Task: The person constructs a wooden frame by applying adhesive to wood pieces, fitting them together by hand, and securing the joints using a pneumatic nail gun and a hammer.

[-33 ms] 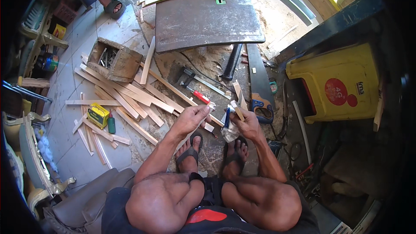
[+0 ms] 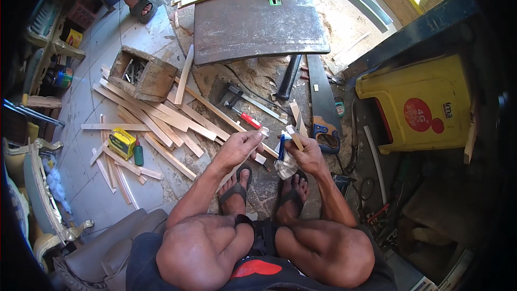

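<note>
I sit with both feet in sandals (image 2: 235, 188) on the dusty floor. My right hand (image 2: 308, 156) grips a short pale wooden piece (image 2: 294, 137) upright, together with a blue-and-white thing (image 2: 281, 148) and a white rag (image 2: 286, 168) that hangs below the fist. My left hand (image 2: 241, 146) is just to the left of it, thumb and fingers pinched together; whether anything sits between them is too small to tell. A long wooden strip (image 2: 215, 110) runs on the floor under both hands.
Many wooden strips (image 2: 156, 118) lie to the left, by a wooden box (image 2: 142, 73), a yellow box (image 2: 123, 143) and a green bottle (image 2: 138, 153). Ahead are a grey saw table (image 2: 253, 21), a handsaw (image 2: 323, 108), a red-handled screwdriver (image 2: 249, 119) and a yellow plastic stool (image 2: 414, 108). Another person's sandalled foot (image 2: 141, 6) is far left.
</note>
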Tool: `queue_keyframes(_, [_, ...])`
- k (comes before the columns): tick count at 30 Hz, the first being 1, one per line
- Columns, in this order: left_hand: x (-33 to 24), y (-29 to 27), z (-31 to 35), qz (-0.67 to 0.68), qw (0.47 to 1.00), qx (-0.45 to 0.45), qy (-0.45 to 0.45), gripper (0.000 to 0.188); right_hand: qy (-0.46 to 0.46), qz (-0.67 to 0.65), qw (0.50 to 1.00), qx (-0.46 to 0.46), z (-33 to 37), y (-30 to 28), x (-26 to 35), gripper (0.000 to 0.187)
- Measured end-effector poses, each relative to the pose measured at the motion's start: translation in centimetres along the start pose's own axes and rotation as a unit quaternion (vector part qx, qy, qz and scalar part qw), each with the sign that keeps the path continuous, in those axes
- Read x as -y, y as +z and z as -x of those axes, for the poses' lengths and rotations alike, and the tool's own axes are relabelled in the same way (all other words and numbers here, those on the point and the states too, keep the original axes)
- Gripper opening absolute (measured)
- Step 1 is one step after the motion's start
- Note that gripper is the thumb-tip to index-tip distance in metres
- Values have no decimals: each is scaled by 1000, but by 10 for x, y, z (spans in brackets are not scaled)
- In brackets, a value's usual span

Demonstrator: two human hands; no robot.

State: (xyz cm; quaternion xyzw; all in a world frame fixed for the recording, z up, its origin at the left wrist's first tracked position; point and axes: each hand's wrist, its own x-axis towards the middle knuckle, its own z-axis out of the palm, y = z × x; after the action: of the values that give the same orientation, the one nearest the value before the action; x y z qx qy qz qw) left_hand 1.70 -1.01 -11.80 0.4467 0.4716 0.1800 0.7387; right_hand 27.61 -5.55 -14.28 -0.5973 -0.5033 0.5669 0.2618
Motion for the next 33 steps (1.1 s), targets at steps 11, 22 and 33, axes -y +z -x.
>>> queue_keyframes(11, [-11, 12, 6, 41, 996, 48, 56, 47, -41, -79, 996, 3, 15, 7, 55, 21])
queue_keyframes(22, [-15, 10, 8, -22, 998, 39, 54, 46, -33, -61, 997, 19, 10, 9, 52, 21])
queue_keyframes(33, [-6, 8, 7, -86, 993, 15, 85, 48, 45, -136, 988, 56, 5, 5, 53, 17])
